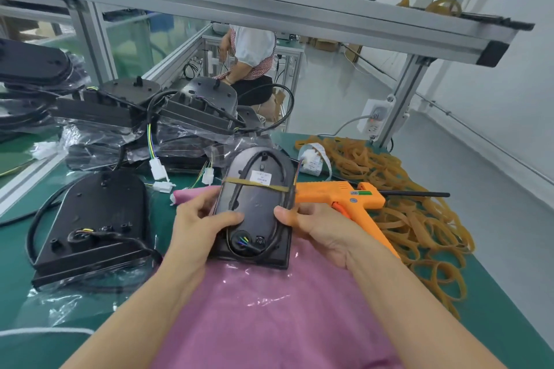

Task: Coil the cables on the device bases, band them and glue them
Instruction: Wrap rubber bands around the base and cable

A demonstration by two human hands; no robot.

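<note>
The base point(254, 207) lies underside up between the two hands, on a pink cloth point(269, 308). Its black cable point(280, 237) is coiled round the underside, and a tan band point(254, 183) crosses the far end, beyond the fingertips, pinning the coil.

The left hand point(201, 219) grips the near left edge, thumb laid over the cable and fingers curled under. The right hand point(311, 225) pinches the right edge, thumb on top.

Coiling and banding look done here; gluing seems next. To do it well, keep the left thumb pressing the coil flat so the loops stay put, and free the right hand for the glue gun point(344, 198), which lies just beyond its knuckles. Dab where the cable meets plastic, clear of the coloured wires point(243, 240).

Loose bands point(404, 204) are heaped right of the right hand; another base point(93, 225) waits left of the left hand.
</note>
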